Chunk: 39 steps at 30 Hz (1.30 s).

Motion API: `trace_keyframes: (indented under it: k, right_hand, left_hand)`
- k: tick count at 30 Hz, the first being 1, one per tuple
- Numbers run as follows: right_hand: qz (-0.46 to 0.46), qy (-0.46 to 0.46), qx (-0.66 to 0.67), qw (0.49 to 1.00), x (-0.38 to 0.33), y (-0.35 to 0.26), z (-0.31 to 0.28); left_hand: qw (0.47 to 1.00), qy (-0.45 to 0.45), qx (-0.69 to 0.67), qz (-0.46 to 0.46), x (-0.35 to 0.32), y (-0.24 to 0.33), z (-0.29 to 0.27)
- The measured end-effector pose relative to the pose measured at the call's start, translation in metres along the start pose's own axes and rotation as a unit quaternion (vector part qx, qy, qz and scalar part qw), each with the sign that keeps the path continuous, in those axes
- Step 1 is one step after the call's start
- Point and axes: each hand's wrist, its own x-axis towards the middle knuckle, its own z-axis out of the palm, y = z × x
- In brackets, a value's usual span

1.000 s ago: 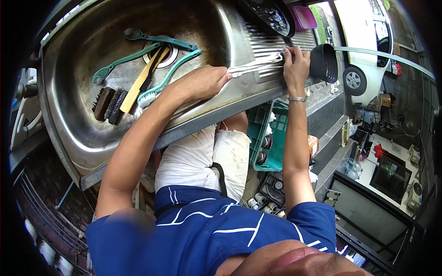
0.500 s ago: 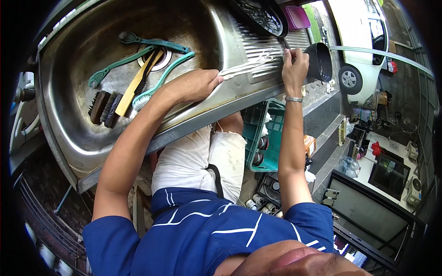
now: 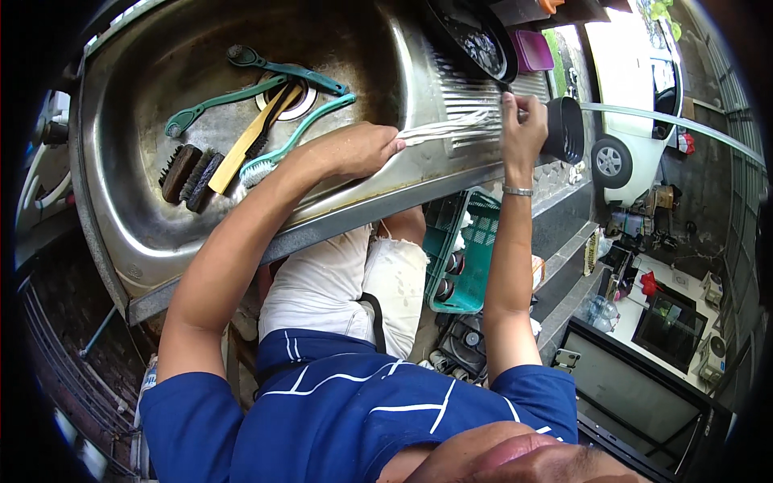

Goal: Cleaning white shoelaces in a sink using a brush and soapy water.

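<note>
White shoelaces stretch in a loose bundle over the ribbed drainboard of the steel sink. My left hand, at the sink's front rim, is closed around one end of them. My right hand is closed near their other end; its fingers are pinched, and what lies inside them is hidden. Just right of it stands a black tub. In the basin lie teal-handled brushes, a wooden-handled brush and two short block brushes.
A black basin with water and a pink container stand behind the drainboard. Below the counter is a green crate with items inside. A clear hose runs off to the right. A white car is parked beyond.
My view has shifted slightly, so the sink sits a little further right. My right hand has turned a little, its fingers still closed. The left keeps its hold on the shoelaces.
</note>
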Motion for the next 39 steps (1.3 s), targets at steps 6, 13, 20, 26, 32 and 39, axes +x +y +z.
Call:
trace_keyframes:
  k: [6, 13, 20, 26, 32, 39]
  right_hand:
    - [-0.041, 0.022, 0.075, 0.996, 0.102, -0.027, 0.034]
    - [-0.108, 0.013, 0.035, 0.993, 0.114, -0.041, 0.079]
    - [-0.132, -0.078, 0.144, 0.978, -0.026, -0.119, 0.037]
    - [-0.061, 0.009, -0.094, 0.994, -0.023, 0.004, 0.018]
    - [-0.034, 0.015, 0.061, 0.997, -0.031, -0.06, 0.001]
    - [-0.083, -0.082, 0.06, 0.991, -0.06, -0.091, 0.026]
  left_hand:
    - [1.0, 0.018, 0.01, -0.005, -0.002, 0.002, 0.0]
    - [1.0, 0.01, 0.008, -0.012, -0.001, -0.001, 0.001]
    - [0.998, 0.059, 0.001, -0.006, 0.001, -0.011, 0.014]
    - [0.999, -0.016, -0.029, -0.006, 0.008, 0.008, -0.008]
    - [0.999, 0.012, 0.011, -0.036, 0.011, -0.001, 0.007]
    - [0.997, 0.068, -0.001, -0.02, 0.007, 0.004, 0.008]
